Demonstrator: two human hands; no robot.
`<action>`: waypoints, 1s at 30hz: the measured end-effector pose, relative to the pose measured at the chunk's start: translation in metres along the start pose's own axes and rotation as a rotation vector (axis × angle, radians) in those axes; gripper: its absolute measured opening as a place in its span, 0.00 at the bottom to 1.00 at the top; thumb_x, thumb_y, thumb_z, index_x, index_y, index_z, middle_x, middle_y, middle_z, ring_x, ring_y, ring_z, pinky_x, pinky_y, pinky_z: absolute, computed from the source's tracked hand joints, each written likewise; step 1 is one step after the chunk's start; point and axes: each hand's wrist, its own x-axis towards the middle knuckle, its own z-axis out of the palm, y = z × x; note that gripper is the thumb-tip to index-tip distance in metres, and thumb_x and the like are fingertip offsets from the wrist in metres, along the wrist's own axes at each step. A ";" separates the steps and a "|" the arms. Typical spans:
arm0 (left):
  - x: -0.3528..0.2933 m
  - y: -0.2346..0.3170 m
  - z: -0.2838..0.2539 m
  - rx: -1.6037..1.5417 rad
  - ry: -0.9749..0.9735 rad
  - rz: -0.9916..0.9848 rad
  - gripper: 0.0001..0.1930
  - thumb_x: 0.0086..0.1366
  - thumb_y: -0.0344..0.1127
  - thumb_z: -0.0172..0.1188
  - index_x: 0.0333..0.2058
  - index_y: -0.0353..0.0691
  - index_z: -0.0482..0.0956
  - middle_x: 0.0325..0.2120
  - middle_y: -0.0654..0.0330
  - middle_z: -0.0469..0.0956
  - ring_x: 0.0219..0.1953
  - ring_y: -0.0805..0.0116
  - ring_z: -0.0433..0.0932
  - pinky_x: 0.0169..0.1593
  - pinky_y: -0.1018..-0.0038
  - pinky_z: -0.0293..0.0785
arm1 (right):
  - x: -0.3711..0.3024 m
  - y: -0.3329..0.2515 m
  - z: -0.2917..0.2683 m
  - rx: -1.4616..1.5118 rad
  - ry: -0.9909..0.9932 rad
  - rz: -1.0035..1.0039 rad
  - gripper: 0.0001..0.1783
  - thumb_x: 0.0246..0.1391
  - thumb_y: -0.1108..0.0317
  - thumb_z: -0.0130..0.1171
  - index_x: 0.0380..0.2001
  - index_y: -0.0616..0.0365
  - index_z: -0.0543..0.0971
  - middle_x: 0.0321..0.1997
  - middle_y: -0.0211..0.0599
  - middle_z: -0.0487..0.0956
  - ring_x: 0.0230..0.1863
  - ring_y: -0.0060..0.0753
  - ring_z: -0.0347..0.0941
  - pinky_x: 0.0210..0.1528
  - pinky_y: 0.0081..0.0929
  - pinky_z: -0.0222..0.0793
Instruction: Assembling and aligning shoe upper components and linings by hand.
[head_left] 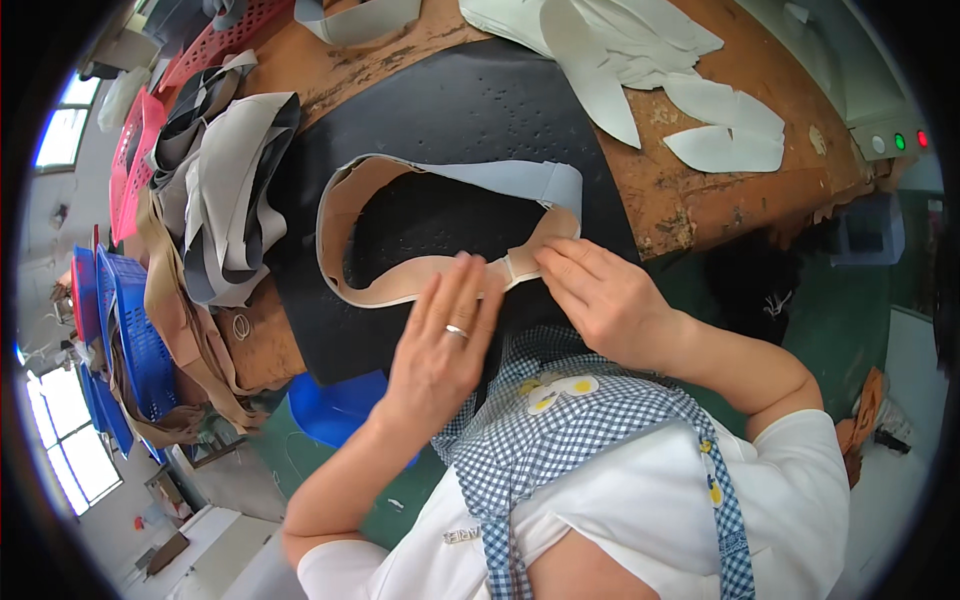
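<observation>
A looped leather piece, pale blue-grey outside and tan inside, stands on its edge on a black rubber mat. It looks like a shoe upper. My left hand, with a ring on one finger, lies with its fingers stretched out over the loop's near side, touching it beside a pale seam. My right hand is closed on the loop's near right part, just right of that seam, fingertips bent over the edge. Its thumb is hidden.
White cut pieces lie on the worn wooden table at the far right. Grey and tan strips are heaped at the left, by pink and blue baskets. A blue stool stands below the table edge. Lit buttons show at far right.
</observation>
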 end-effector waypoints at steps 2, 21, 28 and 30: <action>0.000 0.012 0.013 -0.069 0.067 -0.027 0.28 0.56 0.26 0.56 0.58 0.26 0.73 0.59 0.47 0.71 0.65 0.52 0.68 0.69 0.56 0.61 | 0.006 0.000 0.004 0.049 0.054 0.057 0.17 0.39 0.75 0.61 0.37 0.71 0.82 0.45 0.49 0.80 0.47 0.48 0.79 0.50 0.37 0.79; 0.019 0.020 0.032 -0.411 0.336 -0.192 0.22 0.47 0.18 0.58 0.45 0.26 0.81 0.47 0.50 0.76 0.46 0.53 0.77 0.50 0.63 0.77 | 0.024 0.006 0.003 -0.006 -0.059 0.046 0.15 0.39 0.70 0.66 0.34 0.64 0.82 0.37 0.38 0.78 0.40 0.36 0.75 0.39 0.25 0.77; 0.020 0.016 0.040 -0.461 0.408 -0.229 0.23 0.44 0.15 0.56 0.43 0.28 0.82 0.43 0.52 0.78 0.43 0.54 0.78 0.47 0.65 0.78 | 0.028 0.000 0.008 -0.053 -0.072 0.129 0.12 0.40 0.72 0.65 0.32 0.61 0.80 0.39 0.37 0.78 0.41 0.37 0.75 0.36 0.26 0.77; 0.020 0.016 0.040 -0.468 0.418 -0.233 0.23 0.44 0.15 0.56 0.43 0.28 0.82 0.43 0.53 0.78 0.43 0.55 0.78 0.47 0.65 0.78 | 0.029 0.002 0.005 -0.038 -0.088 0.156 0.11 0.40 0.72 0.64 0.31 0.61 0.79 0.39 0.37 0.78 0.41 0.39 0.76 0.36 0.27 0.77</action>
